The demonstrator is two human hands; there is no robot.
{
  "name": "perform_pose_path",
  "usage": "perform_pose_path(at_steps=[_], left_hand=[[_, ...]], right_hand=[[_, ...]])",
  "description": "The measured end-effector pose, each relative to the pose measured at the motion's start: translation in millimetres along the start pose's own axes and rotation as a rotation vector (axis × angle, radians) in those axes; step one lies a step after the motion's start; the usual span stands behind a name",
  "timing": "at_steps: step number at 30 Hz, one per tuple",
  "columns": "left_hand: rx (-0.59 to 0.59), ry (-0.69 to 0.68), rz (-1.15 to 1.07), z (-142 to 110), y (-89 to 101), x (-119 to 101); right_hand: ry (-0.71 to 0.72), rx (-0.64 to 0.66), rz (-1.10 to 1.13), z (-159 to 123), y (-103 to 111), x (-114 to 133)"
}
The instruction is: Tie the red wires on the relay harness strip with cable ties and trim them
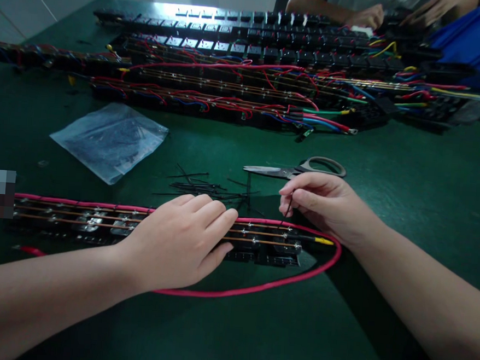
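My left hand [182, 239] lies across a long black strip [240, 256] fitted with copper rods and metal contacts, its fingers curled over and gripping it. A thick red cable [257, 288] runs along the strip's far side and loops round its right end back toward me. My right hand [324, 205] pinches a thin black cable tie [288, 209] between thumb and forefinger, above the strip near that end. The tie's lower end reaches down to the strip; whether it passes round the cable I cannot tell. A yellow-sleeved wire end [324, 241] sticks out at the right.
Loose black cable ties [198, 189] lie beyond my left hand, with scissors [273, 172] to their right. A clear plastic bag [113, 138] is at left. Several similar wired strips [229, 100] fill the back, near a blue bin [475, 43] and another person's hands [366, 17].
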State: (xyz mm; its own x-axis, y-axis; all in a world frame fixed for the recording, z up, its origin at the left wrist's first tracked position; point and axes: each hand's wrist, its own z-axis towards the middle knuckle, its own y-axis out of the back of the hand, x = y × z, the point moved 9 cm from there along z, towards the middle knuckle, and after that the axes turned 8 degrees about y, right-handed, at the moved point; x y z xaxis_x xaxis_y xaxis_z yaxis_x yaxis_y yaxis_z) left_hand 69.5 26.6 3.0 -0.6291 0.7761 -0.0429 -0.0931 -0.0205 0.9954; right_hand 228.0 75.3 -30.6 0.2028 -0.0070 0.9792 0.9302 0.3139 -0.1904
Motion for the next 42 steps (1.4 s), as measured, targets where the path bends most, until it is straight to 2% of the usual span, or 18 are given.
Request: perform_pose_path(at_steps=[11, 16, 20, 22, 27, 29, 32, 36, 39, 42], left_hand=[[0.034, -0.007, 0.001, 0.1, -1.1, 0.0], [0.032, 0.006, 0.000, 0.0, -0.7, 1.1], [0.026, -0.003, -0.020, 0.0, 0.3, 0.6], [0.026, 0.000, -0.020, 0.4, 0.1, 1.1], [0.037, 0.005, -0.003, 2.4, -2.8, 2.6], [0.046, 0.014, -0.010, 2.8, -2.9, 2.9], [0.080, 0.046, -0.027, 2.7, 0.2, 2.3], [0.149, 0.115, -0.030, 7.2, 9.4, -0.2], [0.186, 0.157, -0.035, 18.4, 13.7, -2.3], [0.190, 0.189, -0.092, 32.1, 10.3, -2.5]], right_hand=[[-0.092, 0.134, 0.078, -3.5, -5.0, -9.0], [-0.088, 0.158, -0.014, -4.4, -3.9, -3.3], [-0.122, 0.080, -0.240, -10.0, -1.4, 6.7], [-0.058, 0.078, -0.391, -14.5, -6.6, 18.7], [0.351, 0.134, -0.907, -31.6, -39.4, 54.4], [0.562, 0.215, -1.014, -42.0, -61.3, 60.7], [0.789, 0.220, -1.189, -53.7, -80.7, 61.7], [0.917, 0.228, -1.305, -60.7, -91.1, 54.7], [0.917, 0.233, -1.316, -61.6, -89.7, 52.1], [0.917, 0.239, -1.323, -63.0, -88.8, 53.6]])
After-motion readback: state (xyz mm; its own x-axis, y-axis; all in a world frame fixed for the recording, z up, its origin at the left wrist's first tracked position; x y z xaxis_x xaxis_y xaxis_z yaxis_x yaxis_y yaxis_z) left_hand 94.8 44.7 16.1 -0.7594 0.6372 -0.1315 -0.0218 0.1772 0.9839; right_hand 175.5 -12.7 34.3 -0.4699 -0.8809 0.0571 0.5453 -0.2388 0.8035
